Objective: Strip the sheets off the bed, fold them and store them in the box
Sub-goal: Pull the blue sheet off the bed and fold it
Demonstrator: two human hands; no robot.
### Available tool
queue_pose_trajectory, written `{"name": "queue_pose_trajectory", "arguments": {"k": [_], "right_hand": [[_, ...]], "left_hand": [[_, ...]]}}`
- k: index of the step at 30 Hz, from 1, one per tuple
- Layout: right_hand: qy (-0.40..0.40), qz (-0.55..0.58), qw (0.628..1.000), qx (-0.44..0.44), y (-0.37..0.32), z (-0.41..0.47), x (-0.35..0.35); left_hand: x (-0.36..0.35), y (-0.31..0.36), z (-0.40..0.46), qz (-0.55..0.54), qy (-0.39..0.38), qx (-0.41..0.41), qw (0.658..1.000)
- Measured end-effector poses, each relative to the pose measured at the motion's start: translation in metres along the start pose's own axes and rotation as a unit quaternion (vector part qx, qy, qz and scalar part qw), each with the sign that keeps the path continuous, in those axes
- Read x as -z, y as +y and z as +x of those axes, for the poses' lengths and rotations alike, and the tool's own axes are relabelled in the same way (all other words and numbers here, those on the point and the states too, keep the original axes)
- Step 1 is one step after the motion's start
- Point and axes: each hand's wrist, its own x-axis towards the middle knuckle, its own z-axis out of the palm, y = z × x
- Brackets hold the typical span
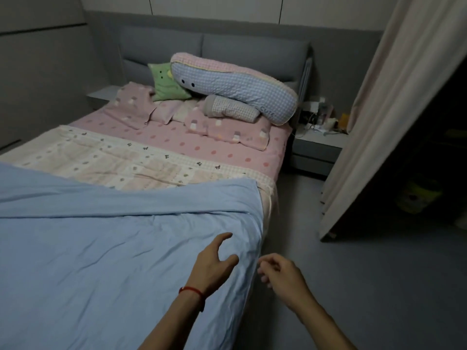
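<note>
A light blue sheet point(101, 236) is lying across the near part of the bed point(285, 152), covering it from the left edge of the view to the bed's right side, where it is draping over the edge. Its cloth is looking crumpled, with long creases running across it and a thick fold crossing from left to right near its far end. Beyond it a cream quilt point(121, 160) with small dark and grey prints is showing, and past that a pink sheet point(202, 147) with darker pink dots is spreading up to the pillows. A green cushion point(165, 82), a long blue checked pillow point(235, 87) with two dark eyes and a small grey checked pillow point(232, 109) are leaning at the grey headboard point(227, 51).

The left hand point(214, 263), wearing a red string on the wrist, is hovering over or lightly resting on the blue sheet close to its right edge; its fingers are spreading apart and relaxed, gripping nothing. Whether it is truly touching the cloth I cannot tell. The right hand point(280, 274) is hanging just beside the draped edge of the blue sheet, off the bed and over the grey floor point(379, 274), its fingers loosely curling and holding nothing.

Further right a bedside table point(316, 145) with cluttered small items is standing by the bed, and a pale curtain point(374, 109) is hanging beside it.
</note>
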Motion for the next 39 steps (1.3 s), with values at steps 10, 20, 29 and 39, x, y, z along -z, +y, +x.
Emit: {"name": "queue_pose_trajectory", "arguments": {"k": [10, 20, 29, 39], "right_hand": [[-0.042, -0.098, 0.994, 0.009, -0.005, 0.281, 0.041], [-0.193, -0.285, 0.937, -0.057, 0.007, 0.566, 0.031], [-0.303, -0.443, 0.843, 0.031, 0.038, 0.724, 0.004], [-0.216, -0.397, 0.878, 0.158, 0.053, 0.717, 0.005]], "left_hand": [[-0.028, 0.028, 0.200, 0.033, -0.002, 0.052, 0.998], [-0.085, 0.054, 0.404, 0.001, 0.011, 0.278, 0.961], [-0.105, 0.008, 0.467, -0.008, 0.033, 0.404, 0.914], [-0.105, -0.020, 0.422, -0.001, 0.045, 0.466, 0.883]]}}
